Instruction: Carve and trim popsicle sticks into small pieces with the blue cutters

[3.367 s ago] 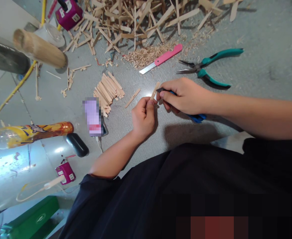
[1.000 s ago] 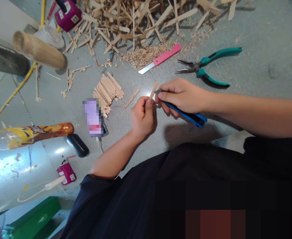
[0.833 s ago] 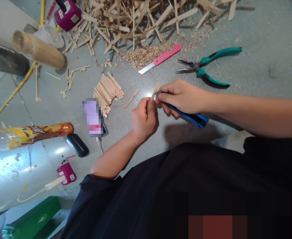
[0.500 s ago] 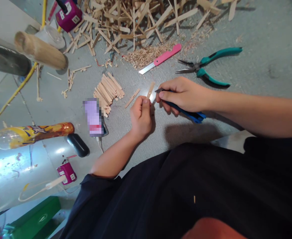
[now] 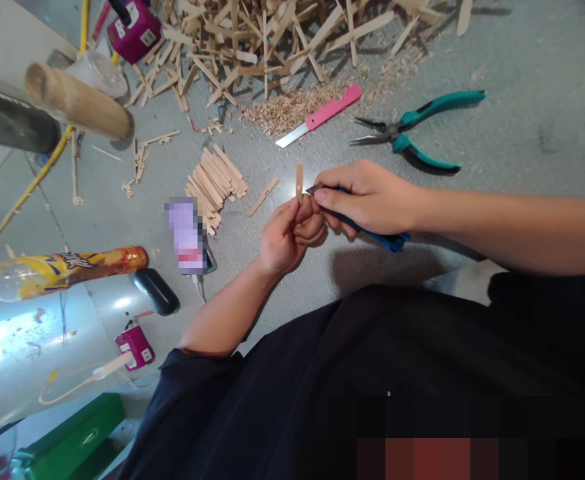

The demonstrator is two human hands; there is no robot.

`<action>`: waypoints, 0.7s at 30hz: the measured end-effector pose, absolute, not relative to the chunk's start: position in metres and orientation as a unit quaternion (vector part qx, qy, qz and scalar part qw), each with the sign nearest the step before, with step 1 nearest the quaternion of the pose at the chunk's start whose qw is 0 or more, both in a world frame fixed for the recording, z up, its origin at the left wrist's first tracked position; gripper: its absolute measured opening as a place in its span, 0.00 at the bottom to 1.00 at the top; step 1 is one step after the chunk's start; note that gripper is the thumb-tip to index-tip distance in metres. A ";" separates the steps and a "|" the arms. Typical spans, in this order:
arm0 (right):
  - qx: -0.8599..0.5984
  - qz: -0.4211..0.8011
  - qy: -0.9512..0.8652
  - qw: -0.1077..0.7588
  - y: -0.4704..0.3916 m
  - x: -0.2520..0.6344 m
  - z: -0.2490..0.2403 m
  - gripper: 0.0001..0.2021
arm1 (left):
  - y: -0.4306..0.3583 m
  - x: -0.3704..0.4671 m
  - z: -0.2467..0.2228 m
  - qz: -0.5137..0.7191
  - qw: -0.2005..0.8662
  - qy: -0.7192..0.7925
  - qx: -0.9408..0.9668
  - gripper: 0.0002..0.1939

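Pinched between the thumb and fingers of my left hand is a small wooden stick, held upright with a small mark or hole in it. My right hand is wrapped round a blue utility knife, whose dark blade tip is beside the stick. Whether the blade touches the wood I cannot tell. Left of my hands lie a loose wooden stick and a bundle of similar sticks. A pink folding knife lies open beyond my hands.
Teal-handled pliers lie open beyond my right hand. A heap of joined sticks and wood shavings are at the top. On the left are a phone, a plastic bottle, a black case and a wooden cylinder.
The held stick has turned more upright. My left fingers have shifted and now reach towards my right hand, and the knife tip is closer to the stick.
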State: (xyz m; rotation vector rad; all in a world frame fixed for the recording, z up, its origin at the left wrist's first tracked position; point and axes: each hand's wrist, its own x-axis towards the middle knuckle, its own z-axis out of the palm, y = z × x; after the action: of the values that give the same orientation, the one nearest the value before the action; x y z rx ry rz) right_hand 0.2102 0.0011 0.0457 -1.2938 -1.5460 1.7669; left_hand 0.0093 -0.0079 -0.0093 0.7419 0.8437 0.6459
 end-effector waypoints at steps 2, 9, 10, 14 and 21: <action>-0.474 0.637 -0.563 0.230 0.001 0.210 0.046 0.23 | -0.008 0.009 -0.010 0.299 0.796 0.390 0.353 0.42; -0.491 0.599 -0.585 0.243 0.000 0.210 0.047 0.20 | -0.011 0.009 -0.011 0.307 0.771 0.383 0.405 0.43; -0.493 0.591 -0.589 0.244 0.000 0.210 0.046 0.20 | -0.011 0.009 -0.011 0.313 0.766 0.379 0.415 0.43; -0.503 0.555 -0.620 0.234 0.002 0.211 0.043 0.19 | -0.013 0.010 -0.010 0.318 0.746 0.378 0.447 0.43; -0.495 0.533 -0.640 0.246 0.004 0.214 0.037 0.21 | -0.014 0.012 -0.008 0.335 0.742 0.382 0.437 0.40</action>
State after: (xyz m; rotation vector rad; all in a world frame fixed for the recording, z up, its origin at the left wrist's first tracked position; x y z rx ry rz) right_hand 0.2138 0.0045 0.0369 -1.3520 -1.7465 1.4554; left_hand 0.0124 -0.0141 -0.0079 0.9576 0.8365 0.7340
